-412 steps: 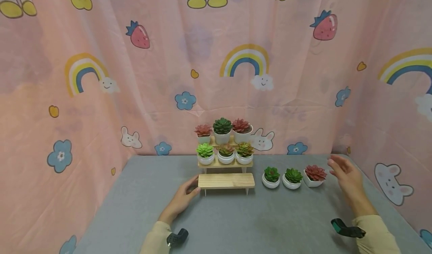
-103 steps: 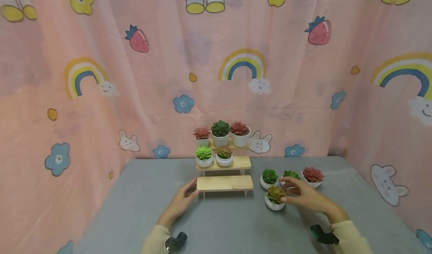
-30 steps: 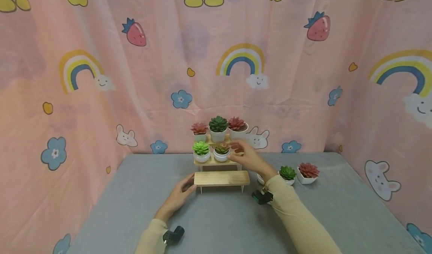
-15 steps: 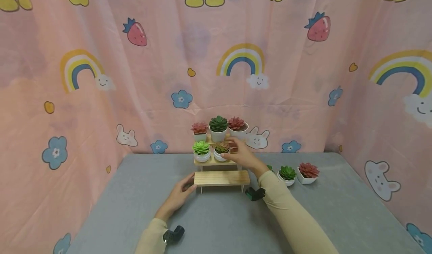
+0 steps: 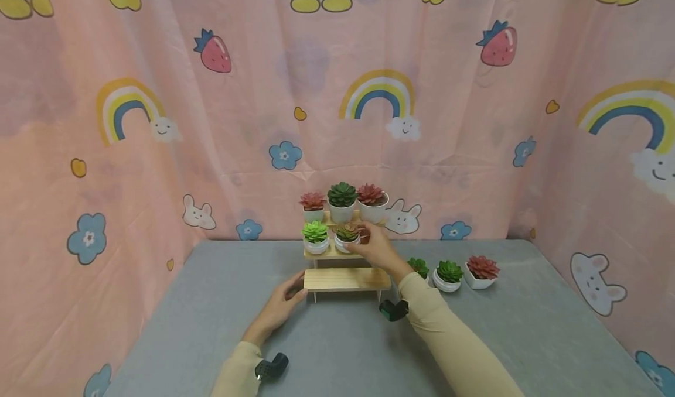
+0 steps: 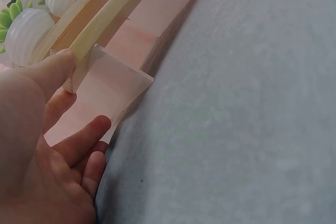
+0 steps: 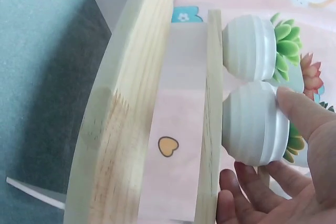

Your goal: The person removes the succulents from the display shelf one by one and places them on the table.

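A stepped wooden display stand (image 5: 343, 279) with clear legs stands at the table's back middle. My left hand (image 5: 278, 306) pinches the left end of its lowest shelf, thumb (image 6: 55, 69) on the wood and other fingers below. On the middle shelf, my right hand (image 5: 377, 248) grips a brownish-green succulent in a round white pot (image 7: 252, 124). The thumb touches the pot's rim and the fingers curl round its other side. Left of it sits a bright green succulent (image 5: 315, 233). The pot appears to touch the shelf in the right wrist view.
The top shelf bears a small red succulent (image 5: 312, 200), a dark green one (image 5: 342, 194) and a larger red one (image 5: 371, 194). Right of the stand are two green succulents (image 5: 449, 271) and a red one (image 5: 482, 267). My right sleeve (image 5: 443, 327) hides part of the table.
Earlier, my right hand took the olive succulent from the middle shelf's right end to the table, where my arm now hides that spot. It has since moved back and gripped the brownish-green one.
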`<state>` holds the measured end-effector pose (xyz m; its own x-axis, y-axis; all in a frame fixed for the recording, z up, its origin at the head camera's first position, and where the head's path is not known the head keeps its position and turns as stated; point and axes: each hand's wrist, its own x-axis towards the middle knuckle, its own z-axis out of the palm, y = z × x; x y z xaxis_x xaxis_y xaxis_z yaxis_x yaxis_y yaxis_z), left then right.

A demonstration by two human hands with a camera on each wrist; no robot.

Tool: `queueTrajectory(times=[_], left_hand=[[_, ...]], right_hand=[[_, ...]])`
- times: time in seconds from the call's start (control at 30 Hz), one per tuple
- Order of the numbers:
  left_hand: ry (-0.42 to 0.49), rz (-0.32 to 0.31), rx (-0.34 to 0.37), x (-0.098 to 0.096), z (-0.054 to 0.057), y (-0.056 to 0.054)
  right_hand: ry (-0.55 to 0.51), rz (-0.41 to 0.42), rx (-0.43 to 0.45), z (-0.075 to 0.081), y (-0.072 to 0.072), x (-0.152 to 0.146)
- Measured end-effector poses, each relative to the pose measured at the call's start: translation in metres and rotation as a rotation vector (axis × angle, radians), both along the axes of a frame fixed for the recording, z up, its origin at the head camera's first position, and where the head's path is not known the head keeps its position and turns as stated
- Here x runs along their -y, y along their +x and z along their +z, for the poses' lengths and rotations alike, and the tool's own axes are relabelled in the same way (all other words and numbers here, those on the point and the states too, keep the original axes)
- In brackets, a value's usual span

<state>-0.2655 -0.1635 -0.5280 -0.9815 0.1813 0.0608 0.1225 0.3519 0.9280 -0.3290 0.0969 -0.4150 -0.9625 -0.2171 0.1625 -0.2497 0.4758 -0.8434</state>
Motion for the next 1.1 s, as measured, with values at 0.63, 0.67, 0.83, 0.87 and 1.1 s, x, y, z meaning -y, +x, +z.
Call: queueTrajectory(times=[0.63, 0.67, 0.83, 0.87, 1.1], left_hand=[[-0.022, -0.028, -0.018, 0.001, -0.002, 0.001], [-0.023, -0.031, -0.016, 0.001, -0.002, 0.001], [-0.023, -0.025, -0.023, 0.000, -0.001, 0.003], [-0.023, -0.021, -0.025, 0.000, -0.001, 0.002], [-0.019, 0.005, -0.015, -0.001, -0.001, 0.000]], right_hand=[[0.011, -0.014, -0.039, -0.003, 0.006, -0.003], [0.010, -0.017, -0.041, -0.002, 0.008, -0.004], [-0.003, -0.027, -0.050, 0.003, 0.014, -0.007], [-0.002, -0.025, -0.050, 0.005, 0.016, -0.007], [0.019, 0.010, -0.063, 0.013, 0.026, -0.018]])
